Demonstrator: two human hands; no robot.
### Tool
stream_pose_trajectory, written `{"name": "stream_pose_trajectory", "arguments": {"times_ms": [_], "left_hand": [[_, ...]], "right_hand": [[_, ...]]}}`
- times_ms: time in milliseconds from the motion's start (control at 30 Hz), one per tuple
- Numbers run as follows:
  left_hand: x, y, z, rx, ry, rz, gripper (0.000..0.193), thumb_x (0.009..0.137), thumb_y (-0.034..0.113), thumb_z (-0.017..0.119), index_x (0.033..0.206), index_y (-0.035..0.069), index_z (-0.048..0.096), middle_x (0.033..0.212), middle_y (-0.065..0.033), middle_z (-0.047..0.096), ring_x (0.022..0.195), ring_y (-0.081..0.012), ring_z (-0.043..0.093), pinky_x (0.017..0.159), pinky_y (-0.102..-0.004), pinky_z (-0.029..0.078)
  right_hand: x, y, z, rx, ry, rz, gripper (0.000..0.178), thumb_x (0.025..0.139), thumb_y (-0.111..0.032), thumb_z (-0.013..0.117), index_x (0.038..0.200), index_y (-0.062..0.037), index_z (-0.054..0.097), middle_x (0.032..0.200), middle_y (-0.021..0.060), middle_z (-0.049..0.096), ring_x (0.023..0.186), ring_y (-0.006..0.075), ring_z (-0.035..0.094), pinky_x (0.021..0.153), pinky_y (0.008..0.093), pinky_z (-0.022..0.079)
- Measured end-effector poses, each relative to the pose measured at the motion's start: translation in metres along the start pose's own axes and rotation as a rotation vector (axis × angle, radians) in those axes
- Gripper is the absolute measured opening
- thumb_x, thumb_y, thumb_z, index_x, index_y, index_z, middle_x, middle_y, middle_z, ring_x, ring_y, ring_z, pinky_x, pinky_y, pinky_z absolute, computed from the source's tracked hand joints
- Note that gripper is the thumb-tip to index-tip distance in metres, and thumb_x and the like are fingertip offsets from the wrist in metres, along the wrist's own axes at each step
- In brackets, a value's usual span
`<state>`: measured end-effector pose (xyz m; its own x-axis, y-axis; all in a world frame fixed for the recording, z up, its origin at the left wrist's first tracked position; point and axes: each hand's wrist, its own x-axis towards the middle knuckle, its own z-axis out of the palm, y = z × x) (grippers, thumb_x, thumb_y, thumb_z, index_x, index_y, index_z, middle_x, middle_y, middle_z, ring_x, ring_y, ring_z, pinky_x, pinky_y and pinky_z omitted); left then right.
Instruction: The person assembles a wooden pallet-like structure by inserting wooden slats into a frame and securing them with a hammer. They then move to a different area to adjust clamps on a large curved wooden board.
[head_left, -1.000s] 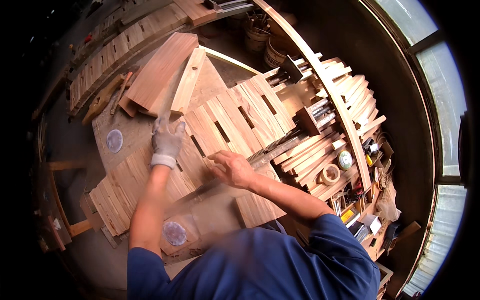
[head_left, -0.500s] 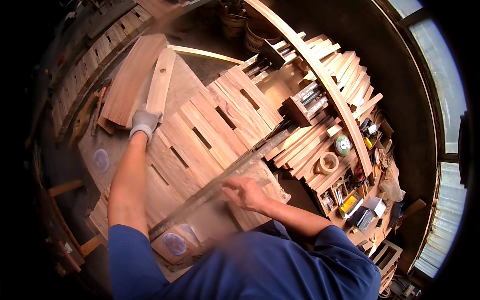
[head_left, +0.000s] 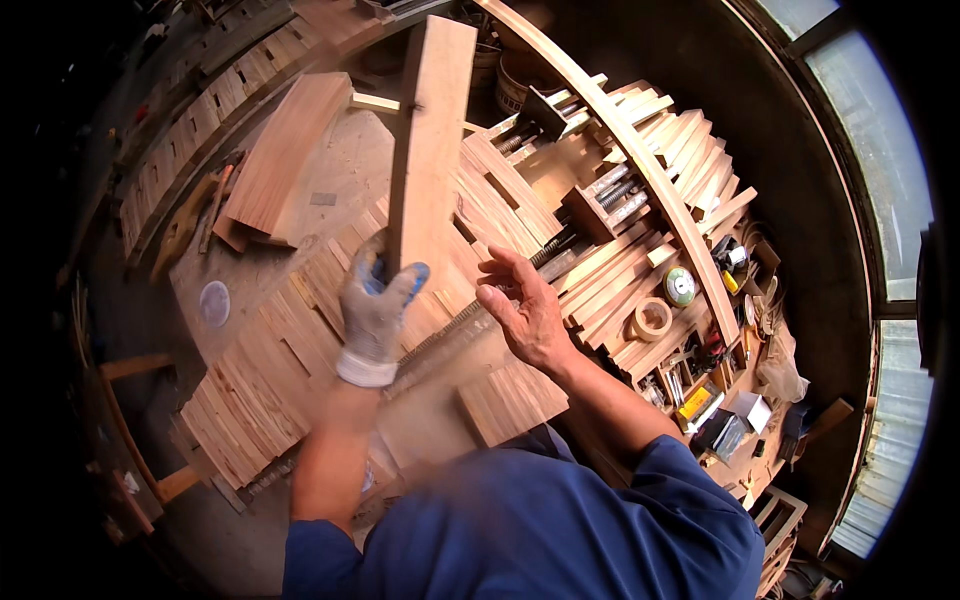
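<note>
A pale wooden board [head_left: 437,130] with a dark knot stands raised over the bench, its lower end gripped by my left hand [head_left: 375,305]. That hand wears a grey glove with blue on the fingers. My bare right hand [head_left: 527,312] is just right of the board, fingers apart and holding nothing. Beneath both hands lies a row of wooden pieces with dark slots [head_left: 290,355], side by side along a long threaded rod [head_left: 465,325]. Part of the row is hidden behind the raised board and my left hand.
A wide reddish plank [head_left: 290,150] lies at the far left of the bench. Screw clamps [head_left: 605,205] and a long curved wooden strip [head_left: 610,115] stand to the right. Beyond them are stacked sticks [head_left: 690,150], a tape roll [head_left: 652,318] and a box of tools [head_left: 715,415].
My left hand has lifted the board from beside the reddish plank and brought it right, over the slotted pieces. My right hand has moved up and right, toward the board.
</note>
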<state>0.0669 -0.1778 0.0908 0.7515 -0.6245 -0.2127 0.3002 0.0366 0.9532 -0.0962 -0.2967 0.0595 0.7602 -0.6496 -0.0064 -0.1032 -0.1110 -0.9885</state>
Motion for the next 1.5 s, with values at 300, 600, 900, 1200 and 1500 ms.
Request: {"name": "stream_pose_trajectory", "arguments": {"times_ms": [300, 600, 900, 1200, 1500], "left_hand": [[-0.089, -0.081, 0.053, 0.717, -0.053, 0.366, 0.067, 0.075, 0.017, 0.080, 0.134, 0.003, 0.052, 0.119, -0.0216, 0.064, 0.111, -0.0379, 0.064, 0.092, -0.0421, 0.053], [-0.099, -0.100, 0.025, 0.735, -0.251, 0.188, 0.064, 0.080, 0.017, 0.079, 0.135, -0.001, 0.053, 0.129, -0.0205, 0.060, 0.117, -0.0325, 0.062, 0.101, -0.0386, 0.049], [-0.128, -0.115, -0.038, 0.902, -0.116, 0.143, 0.058, 0.081, 0.018, 0.077, 0.132, -0.001, 0.055, 0.127, -0.0218, 0.059, 0.119, -0.0351, 0.058, 0.102, -0.0407, 0.047], [-0.158, -0.124, -0.035, 0.950, -0.100, -0.009, 0.057, 0.081, 0.016, 0.076, 0.132, 0.000, 0.055, 0.127, -0.0225, 0.059, 0.120, -0.0382, 0.057, 0.102, -0.0421, 0.047], [-0.164, -0.139, -0.038, 1.006, -0.144, 0.161, 0.054, 0.081, 0.022, 0.075, 0.130, 0.008, 0.057, 0.121, -0.0199, 0.063, 0.114, -0.0382, 0.059, 0.098, -0.0449, 0.048]], "right_hand": [[-0.051, 0.017, -0.008, 0.239, 0.106, 0.347, 0.053, 0.091, -0.029, 0.071, 0.123, 0.0065, 0.050, 0.104, 0.0121, 0.067, 0.094, 0.0166, 0.065, 0.082, 0.0292, 0.053], [-0.001, 0.058, -0.142, 0.481, -0.020, 0.328, 0.043, 0.087, -0.019, 0.068, 0.123, 0.0029, 0.058, 0.104, 0.0079, 0.068, 0.090, 0.0158, 0.066, 0.083, 0.0296, 0.054], [0.012, 0.098, -0.192, 0.526, -0.053, 0.453, 0.037, 0.086, -0.011, 0.067, 0.121, 0.0004, 0.062, 0.102, 0.0054, 0.068, 0.087, 0.0138, 0.066, 0.083, 0.0295, 0.054], [0.010, 0.106, -0.207, 0.488, -0.021, 0.449, 0.041, 0.085, -0.016, 0.068, 0.119, 0.0065, 0.062, 0.103, 0.0109, 0.068, 0.090, 0.0182, 0.067, 0.083, 0.0329, 0.055], [-0.001, 0.136, -0.203, 0.503, 0.259, 0.374, 0.042, 0.085, -0.024, 0.075, 0.116, 0.0024, 0.066, 0.102, 0.0064, 0.069, 0.092, 0.0153, 0.065, 0.085, 0.0285, 0.051]]}}
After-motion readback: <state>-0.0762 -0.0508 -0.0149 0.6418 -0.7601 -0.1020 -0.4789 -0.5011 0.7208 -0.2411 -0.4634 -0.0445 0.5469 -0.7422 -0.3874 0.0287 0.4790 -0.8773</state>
